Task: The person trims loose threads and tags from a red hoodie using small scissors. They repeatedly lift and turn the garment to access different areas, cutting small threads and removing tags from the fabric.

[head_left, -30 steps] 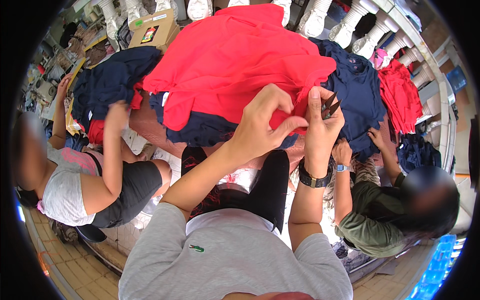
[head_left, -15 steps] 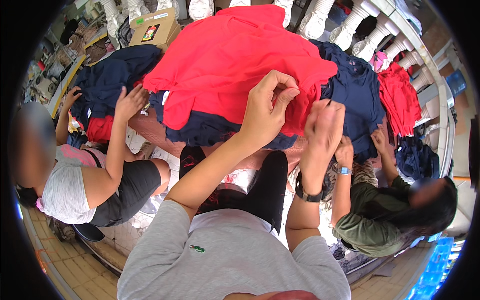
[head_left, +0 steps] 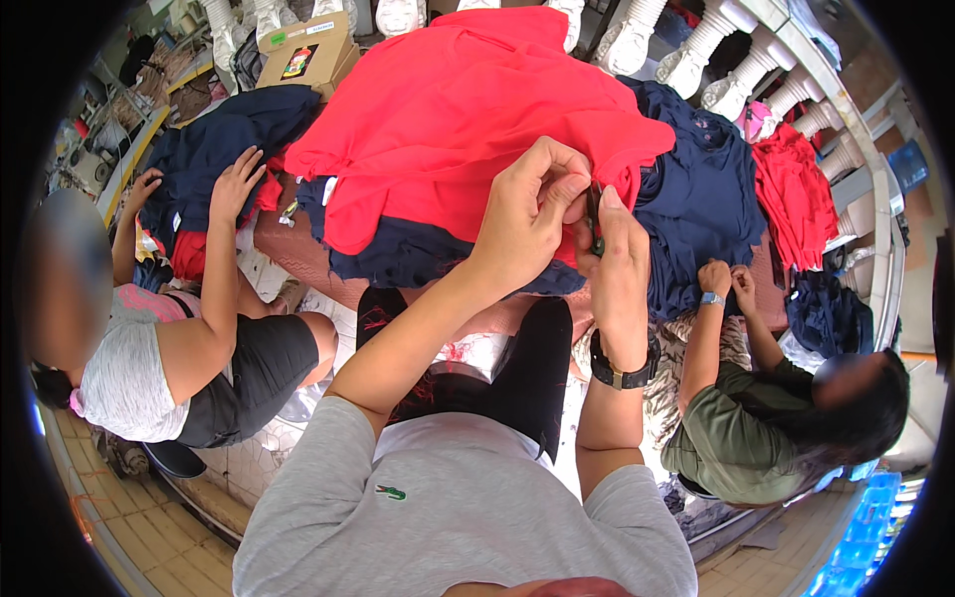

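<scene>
A red garment (head_left: 448,129) lies spread over a pile of navy garments (head_left: 398,254) in front of me. My left hand (head_left: 527,214) is closed in a pinch at the red garment's right edge; whatever is between thumb and finger is too small to name. Close beside it, my right hand (head_left: 622,264) is closed around small dark thread snips (head_left: 595,214). Their narrow tip points up toward the left fingertips, against the red cloth. The fingers hide most of the tool.
Co-workers sit on both sides, their hands on navy garments (head_left: 234,129) at left and a navy shirt (head_left: 701,189) at right. A cardboard box (head_left: 308,65) stands behind. White columns (head_left: 627,40) line the far edge. More red cloth (head_left: 796,199) lies far right.
My right hand has moved slightly left and down, turning so the snips show beside the left fingertips. My left hand stays nearly in place. Both co-workers' hands have shifted.
</scene>
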The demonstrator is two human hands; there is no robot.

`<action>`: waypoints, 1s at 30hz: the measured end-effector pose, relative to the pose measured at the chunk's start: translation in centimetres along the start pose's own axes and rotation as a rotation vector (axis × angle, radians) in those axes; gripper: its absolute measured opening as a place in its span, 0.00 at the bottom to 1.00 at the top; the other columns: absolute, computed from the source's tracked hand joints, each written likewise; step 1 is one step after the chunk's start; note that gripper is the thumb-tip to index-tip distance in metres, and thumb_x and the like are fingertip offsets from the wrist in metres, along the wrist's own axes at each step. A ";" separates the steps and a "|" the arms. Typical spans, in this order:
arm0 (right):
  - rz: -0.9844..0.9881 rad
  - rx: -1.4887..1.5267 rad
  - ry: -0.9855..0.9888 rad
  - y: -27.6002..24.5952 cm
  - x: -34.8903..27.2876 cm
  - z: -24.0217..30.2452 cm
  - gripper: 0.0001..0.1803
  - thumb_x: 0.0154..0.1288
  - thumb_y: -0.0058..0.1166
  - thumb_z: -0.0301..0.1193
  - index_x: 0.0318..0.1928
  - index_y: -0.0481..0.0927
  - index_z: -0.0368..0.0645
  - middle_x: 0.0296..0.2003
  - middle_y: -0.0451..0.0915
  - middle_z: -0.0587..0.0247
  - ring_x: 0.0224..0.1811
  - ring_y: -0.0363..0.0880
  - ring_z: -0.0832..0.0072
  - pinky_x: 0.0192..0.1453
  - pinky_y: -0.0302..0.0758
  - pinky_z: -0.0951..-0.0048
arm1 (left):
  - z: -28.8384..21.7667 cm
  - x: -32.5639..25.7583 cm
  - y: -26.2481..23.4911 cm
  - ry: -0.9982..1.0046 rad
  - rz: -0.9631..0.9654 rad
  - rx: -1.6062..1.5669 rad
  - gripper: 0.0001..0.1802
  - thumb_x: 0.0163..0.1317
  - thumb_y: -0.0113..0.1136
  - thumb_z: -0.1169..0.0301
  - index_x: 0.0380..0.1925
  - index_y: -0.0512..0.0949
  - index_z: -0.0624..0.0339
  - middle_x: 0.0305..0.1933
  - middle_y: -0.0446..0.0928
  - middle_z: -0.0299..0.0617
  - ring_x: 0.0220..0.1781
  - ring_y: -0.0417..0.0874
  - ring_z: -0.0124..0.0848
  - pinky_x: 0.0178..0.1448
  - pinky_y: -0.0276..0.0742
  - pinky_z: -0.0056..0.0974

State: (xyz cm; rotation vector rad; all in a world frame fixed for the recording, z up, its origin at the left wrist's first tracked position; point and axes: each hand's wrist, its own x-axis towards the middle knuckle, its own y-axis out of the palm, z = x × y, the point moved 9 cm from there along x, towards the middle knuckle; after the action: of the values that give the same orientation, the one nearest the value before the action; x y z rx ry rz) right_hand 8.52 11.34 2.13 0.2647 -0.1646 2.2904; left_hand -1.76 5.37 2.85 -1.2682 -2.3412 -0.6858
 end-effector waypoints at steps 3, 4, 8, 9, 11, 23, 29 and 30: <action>0.027 0.094 0.022 0.0 0.4 -0.3 0.25 0.83 0.40 0.45 0.32 0.77 0.41 0.21 0.63 0.77 0.20 0.55 0.88 0.22 0.50 0.78 | -0.3 0.0 0.0 -0.002 0.009 0.014 0.04 0.75 0.54 0.76 0.38 0.72 0.62 0.36 0.73 0.34 0.32 0.72 0.18 0.40 0.72 0.27; 0.033 0.105 0.014 0.1 0.5 -0.2 0.25 0.83 0.41 0.45 0.32 0.77 0.41 0.20 0.63 0.77 0.19 0.55 0.89 0.21 0.49 0.79 | -0.3 0.0 0.0 -0.006 0.013 0.018 0.04 0.75 0.55 0.77 0.38 0.72 0.62 0.36 0.73 0.34 0.33 0.72 0.18 0.40 0.72 0.27; 0.024 0.119 -0.010 -0.1 1.1 -0.5 0.23 0.82 0.45 0.44 0.31 0.77 0.41 0.18 0.63 0.79 0.18 0.54 0.90 0.20 0.48 0.79 | -1.0 0.1 0.0 0.071 0.012 0.117 0.04 0.72 0.57 0.81 0.37 0.73 0.63 0.36 0.73 0.33 0.34 0.73 0.19 0.42 0.73 0.27; 0.017 0.124 -0.008 -0.1 1.2 -0.6 0.23 0.81 0.46 0.44 0.30 0.77 0.41 0.18 0.63 0.79 0.18 0.53 0.90 0.20 0.48 0.80 | -1.0 0.1 0.0 0.079 0.009 0.121 0.04 0.71 0.57 0.81 0.37 0.73 0.64 0.37 0.73 0.33 0.35 0.73 0.19 0.42 0.73 0.27; 0.004 0.134 -0.002 0.1 1.3 -0.6 0.22 0.81 0.47 0.43 0.30 0.77 0.41 0.17 0.62 0.80 0.18 0.53 0.91 0.21 0.48 0.80 | -1.0 0.2 -0.2 0.088 0.004 0.149 0.04 0.70 0.58 0.82 0.37 0.73 0.64 0.37 0.73 0.33 0.36 0.73 0.19 0.43 0.73 0.27; 0.228 0.423 0.075 0.2 1.3 -0.2 0.27 0.81 0.37 0.50 0.30 0.70 0.43 0.20 0.61 0.76 0.15 0.51 0.87 0.20 0.45 0.80 | -0.7 -1.0 -2.2 0.156 -0.122 0.065 0.03 0.69 0.58 0.81 0.36 0.74 0.64 0.36 0.77 0.38 0.39 0.80 0.27 0.44 0.76 0.33; -0.163 0.056 -0.109 -6.9 0.0 1.1 0.13 0.73 0.56 0.38 0.39 0.80 0.39 0.28 0.74 0.75 0.21 0.59 0.91 0.24 0.51 0.83 | -3.4 -5.2 -1.3 0.056 0.505 0.651 0.03 0.67 0.60 0.79 0.39 0.78 0.65 0.37 0.79 0.43 0.39 0.82 0.33 0.46 0.77 0.36; -0.204 -0.010 -0.122 -6.5 0.1 1.4 0.11 0.71 0.59 0.35 0.41 0.80 0.39 0.30 0.75 0.75 0.23 0.61 0.92 0.26 0.53 0.84 | -4.1 -4.4 -1.5 -0.017 0.385 0.575 0.07 0.63 0.61 0.80 0.42 0.80 0.64 0.38 0.78 0.46 0.40 0.82 0.39 0.47 0.77 0.38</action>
State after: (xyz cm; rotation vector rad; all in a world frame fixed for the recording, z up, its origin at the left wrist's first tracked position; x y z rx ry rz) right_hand 13.49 15.48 3.72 0.3980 -0.2016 2.0716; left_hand -0.37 -0.65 3.43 -1.3737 -1.9964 0.1189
